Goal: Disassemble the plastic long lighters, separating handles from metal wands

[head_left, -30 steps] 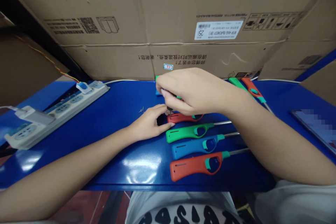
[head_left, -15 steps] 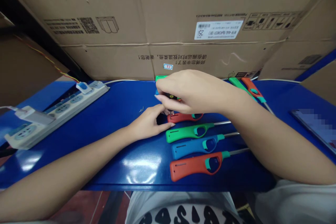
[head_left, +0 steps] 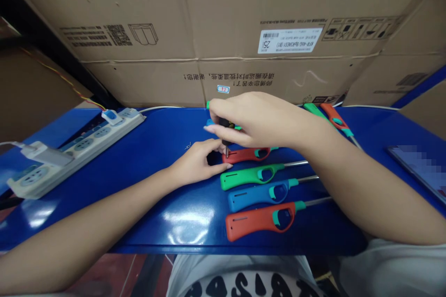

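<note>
My right hand (head_left: pixel 254 118) is closed around the dark handle of a screwdriver (head_left: pixel 227 123), which points down. Its tip meets the butt end of a red long-necked lighter (head_left: pixel 244 155) lying on the blue table. My left hand (head_left: pixel 193 162) grips that same end, thumb on the near side and fingertips beside the tip. Nearer to me lie a green lighter (head_left: pixel 240 177), a blue lighter (head_left: pixel 247 197) and an orange-red lighter (head_left: pixel 249 222), side by side. Parts of more lighters behind are covered by my right hand.
A power strip (head_left: pixel 83 146) with plugs stands at the left. Small metal screws (head_left: pixel 188 146) lie beyond my left hand. Another green lighter (head_left: pixel 315 111) and an orange lighter (head_left: pixel 334 118) rest at the back right, near a phone-like device (head_left: pixel 414 167). A large cardboard box (head_left: pixel 156 74) walls the back.
My right hand has turned slightly on the screwdriver, and more of its handle and shaft shows. My left hand and the red lighter have stayed nearly in place.
</note>
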Motion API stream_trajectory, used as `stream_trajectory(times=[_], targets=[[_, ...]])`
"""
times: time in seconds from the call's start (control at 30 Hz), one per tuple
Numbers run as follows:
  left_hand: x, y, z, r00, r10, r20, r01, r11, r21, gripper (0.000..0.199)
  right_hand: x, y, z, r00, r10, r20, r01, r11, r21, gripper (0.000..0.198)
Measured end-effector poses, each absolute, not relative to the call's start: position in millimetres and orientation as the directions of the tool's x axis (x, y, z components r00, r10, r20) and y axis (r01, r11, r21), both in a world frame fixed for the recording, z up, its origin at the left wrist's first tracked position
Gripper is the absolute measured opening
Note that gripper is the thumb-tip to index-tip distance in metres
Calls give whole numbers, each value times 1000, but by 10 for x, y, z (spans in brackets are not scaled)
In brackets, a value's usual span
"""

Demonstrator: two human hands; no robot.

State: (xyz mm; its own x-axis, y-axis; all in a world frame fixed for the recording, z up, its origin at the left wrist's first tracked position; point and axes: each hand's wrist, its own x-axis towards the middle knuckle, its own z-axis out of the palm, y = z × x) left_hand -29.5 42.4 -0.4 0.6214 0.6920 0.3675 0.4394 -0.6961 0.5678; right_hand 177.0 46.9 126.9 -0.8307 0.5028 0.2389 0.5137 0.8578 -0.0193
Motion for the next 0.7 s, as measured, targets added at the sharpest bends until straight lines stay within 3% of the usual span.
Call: stream_trajectory(times=[0.5, 0.7], targets=[[-294, 424, 2, 634, 679, 371, 417, -704, 575, 21, 1778, 499, 1299, -830, 487, 271, 518, 854, 53, 30], [-295, 423, 8, 627, 696, 350, 431, -684, 588, 22, 1793, 519, 1261, -835, 462, 297, 477, 879, -26, 27]])
